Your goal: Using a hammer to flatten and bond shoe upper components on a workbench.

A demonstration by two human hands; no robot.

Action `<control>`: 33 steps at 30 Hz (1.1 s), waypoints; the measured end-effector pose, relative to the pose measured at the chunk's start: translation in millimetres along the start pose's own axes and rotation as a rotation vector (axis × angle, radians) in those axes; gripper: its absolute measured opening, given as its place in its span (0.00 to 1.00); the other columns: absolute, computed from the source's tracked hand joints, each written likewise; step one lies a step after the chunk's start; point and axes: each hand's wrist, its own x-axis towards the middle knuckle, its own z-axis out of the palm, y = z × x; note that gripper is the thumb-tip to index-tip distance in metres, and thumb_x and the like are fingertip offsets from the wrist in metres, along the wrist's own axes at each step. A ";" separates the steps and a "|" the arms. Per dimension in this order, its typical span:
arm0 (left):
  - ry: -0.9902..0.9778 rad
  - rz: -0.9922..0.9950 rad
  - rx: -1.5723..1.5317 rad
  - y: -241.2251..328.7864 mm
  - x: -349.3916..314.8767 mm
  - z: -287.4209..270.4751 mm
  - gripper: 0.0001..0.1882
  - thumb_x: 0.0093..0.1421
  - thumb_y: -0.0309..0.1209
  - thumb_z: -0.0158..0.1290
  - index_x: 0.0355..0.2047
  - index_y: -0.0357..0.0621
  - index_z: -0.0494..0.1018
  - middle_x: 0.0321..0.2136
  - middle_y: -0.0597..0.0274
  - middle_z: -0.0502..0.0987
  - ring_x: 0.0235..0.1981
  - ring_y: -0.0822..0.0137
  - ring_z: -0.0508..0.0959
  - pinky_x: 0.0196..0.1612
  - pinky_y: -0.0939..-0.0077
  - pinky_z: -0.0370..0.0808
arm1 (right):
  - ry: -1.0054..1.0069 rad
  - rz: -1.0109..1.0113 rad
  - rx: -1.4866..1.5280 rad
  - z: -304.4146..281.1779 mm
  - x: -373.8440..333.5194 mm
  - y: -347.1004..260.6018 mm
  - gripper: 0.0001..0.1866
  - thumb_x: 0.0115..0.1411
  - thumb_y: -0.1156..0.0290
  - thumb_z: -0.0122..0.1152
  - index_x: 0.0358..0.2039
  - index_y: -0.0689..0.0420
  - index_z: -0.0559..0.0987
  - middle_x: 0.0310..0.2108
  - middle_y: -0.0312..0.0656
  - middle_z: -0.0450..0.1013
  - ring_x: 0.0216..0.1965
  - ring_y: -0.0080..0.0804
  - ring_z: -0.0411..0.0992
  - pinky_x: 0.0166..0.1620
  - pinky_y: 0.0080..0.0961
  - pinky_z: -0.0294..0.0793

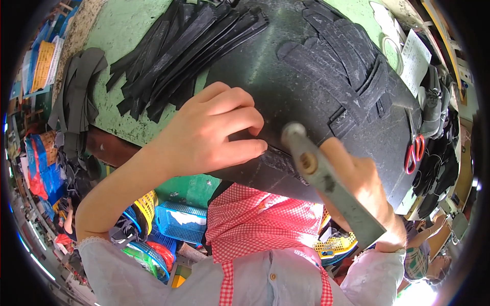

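Note:
In my right hand [352,173] is a hammer [334,191], its metal head raised above a dark, smooth board [245,178] and slightly blurred. Part of its handle is hidden by the head and my fingers. My left hand [217,127] is closed, with bent fingers and thumb at a narrow black strip [283,164] on the board's near part. The fingers hide the strip's left end. Farther right on the board lie overlapping black strips [332,66] with rounded ends. A thick bundle of long black strips [189,51] spreads over the board's left side and the green tabletop [117,33].
Red-handled scissors [414,153] lie at the board's right edge, near a paper sheet [416,61] and dark scraps [434,102]. Grey strips [79,97] hang over the table's left edge. Below are a blue basket [179,222] and yellow baskets [334,245]. Other people [426,250] are nearby.

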 end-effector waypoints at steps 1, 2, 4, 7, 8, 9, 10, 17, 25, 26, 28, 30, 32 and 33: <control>-0.040 -0.060 -0.052 -0.8 1.8 -2.2 0.15 0.43 0.33 0.73 0.34 0.55 0.86 0.35 0.71 0.78 0.39 0.62 0.76 0.40 0.62 0.72 | -0.051 -0.024 0.084 3.6 1.6 1.2 0.09 0.64 0.77 0.58 0.43 0.62 0.69 0.25 0.50 0.72 0.28 0.54 0.78 0.29 0.47 0.76; -0.080 -0.120 -0.104 -1.9 3.1 -4.3 0.15 0.43 0.33 0.73 0.34 0.56 0.85 0.36 0.71 0.78 0.40 0.62 0.76 0.40 0.61 0.73 | -0.095 -0.022 0.089 6.1 3.0 -1.1 0.10 0.63 0.77 0.59 0.43 0.62 0.69 0.25 0.50 0.73 0.28 0.55 0.79 0.29 0.47 0.76; -0.138 -0.162 -0.124 -6.9 -4.7 -11.1 0.15 0.43 0.32 0.73 0.34 0.56 0.86 0.36 0.71 0.78 0.41 0.61 0.77 0.41 0.60 0.74 | -0.157 -0.008 0.150 0.2 9.3 -2.9 0.11 0.63 0.77 0.59 0.43 0.62 0.69 0.27 0.51 0.75 0.29 0.55 0.79 0.30 0.48 0.77; 0.013 -0.031 0.074 -0.5 -14.8 -7.4 0.16 0.43 0.32 0.73 0.35 0.56 0.85 0.35 0.71 0.78 0.40 0.61 0.76 0.43 0.62 0.73 | -0.031 -0.022 0.009 4.2 15.5 -5.4 0.12 0.64 0.75 0.59 0.46 0.62 0.69 0.28 0.52 0.75 0.29 0.53 0.79 0.30 0.47 0.78; 0.010 -0.040 0.081 0.5 -17.2 -9.7 0.16 0.43 0.32 0.73 0.35 0.56 0.85 0.35 0.71 0.78 0.40 0.61 0.76 0.43 0.62 0.73 | -0.058 -0.051 0.034 8.1 17.9 -5.2 0.12 0.65 0.75 0.58 0.46 0.62 0.69 0.28 0.52 0.75 0.29 0.53 0.80 0.30 0.47 0.78; -0.019 -0.088 0.021 -1.0 -15.6 -10.8 0.16 0.43 0.32 0.73 0.35 0.56 0.85 0.35 0.71 0.78 0.40 0.61 0.76 0.43 0.62 0.73 | -0.080 -0.065 0.050 8.5 18.6 -5.5 0.13 0.65 0.75 0.58 0.47 0.61 0.69 0.27 0.52 0.75 0.29 0.53 0.80 0.30 0.47 0.77; -0.047 -0.134 -0.039 -2.5 -13.8 -12.5 0.16 0.44 0.32 0.73 0.35 0.55 0.85 0.36 0.71 0.78 0.41 0.60 0.76 0.43 0.61 0.73 | -0.146 -0.012 0.107 10.8 20.9 -8.9 0.12 0.65 0.75 0.58 0.47 0.60 0.69 0.27 0.53 0.75 0.30 0.53 0.79 0.31 0.47 0.77; -0.020 -0.165 0.025 2.8 -30.4 -20.9 0.16 0.43 0.33 0.73 0.35 0.57 0.85 0.36 0.71 0.78 0.41 0.59 0.75 0.43 0.60 0.73 | -0.049 -0.025 0.087 5.7 34.9 -18.3 0.10 0.64 0.77 0.56 0.45 0.61 0.68 0.28 0.53 0.75 0.29 0.56 0.79 0.31 0.48 0.78; 0.042 -0.176 0.084 1.1 -42.8 -22.4 0.15 0.45 0.33 0.73 0.36 0.58 0.85 0.36 0.72 0.77 0.42 0.58 0.75 0.43 0.61 0.73 | -0.005 -0.029 0.047 9.7 47.3 -25.9 0.11 0.64 0.77 0.58 0.46 0.60 0.69 0.27 0.52 0.76 0.29 0.56 0.79 0.31 0.49 0.78; 0.053 -0.166 0.134 3.9 -45.2 -22.9 0.16 0.44 0.33 0.73 0.36 0.58 0.85 0.36 0.72 0.77 0.42 0.58 0.75 0.44 0.61 0.72 | -0.056 -0.060 0.112 14.0 46.8 -22.3 0.11 0.65 0.77 0.57 0.46 0.61 0.69 0.28 0.53 0.76 0.30 0.58 0.79 0.31 0.50 0.78; 0.050 -0.217 0.082 -1.0 -40.8 -26.6 0.16 0.43 0.32 0.73 0.36 0.59 0.85 0.36 0.72 0.77 0.42 0.58 0.75 0.44 0.61 0.72 | -0.146 -0.030 0.119 21.0 50.4 -25.8 0.11 0.65 0.76 0.57 0.46 0.60 0.69 0.27 0.53 0.76 0.30 0.58 0.79 0.32 0.50 0.78; 0.093 -0.301 0.027 -3.2 -47.7 -25.6 0.16 0.43 0.32 0.73 0.35 0.58 0.85 0.36 0.72 0.78 0.42 0.58 0.75 0.45 0.61 0.71 | -0.170 0.014 0.184 15.1 54.7 -25.5 0.11 0.64 0.76 0.57 0.45 0.60 0.69 0.27 0.54 0.76 0.30 0.59 0.79 0.32 0.51 0.78; 0.078 -0.260 0.106 5.9 -48.3 -26.7 0.17 0.43 0.32 0.73 0.36 0.58 0.85 0.36 0.72 0.78 0.41 0.59 0.75 0.44 0.60 0.70 | -0.102 0.005 0.190 8.3 61.1 -29.0 0.13 0.62 0.76 0.60 0.45 0.61 0.69 0.27 0.55 0.77 0.31 0.60 0.79 0.33 0.51 0.79; 0.086 -0.239 0.170 10.5 -48.5 -25.2 0.17 0.43 0.32 0.73 0.36 0.58 0.85 0.36 0.72 0.78 0.41 0.59 0.75 0.43 0.60 0.70 | -0.107 -0.002 0.194 9.4 61.2 -30.6 0.13 0.62 0.76 0.60 0.45 0.61 0.69 0.27 0.55 0.77 0.31 0.60 0.79 0.33 0.51 0.79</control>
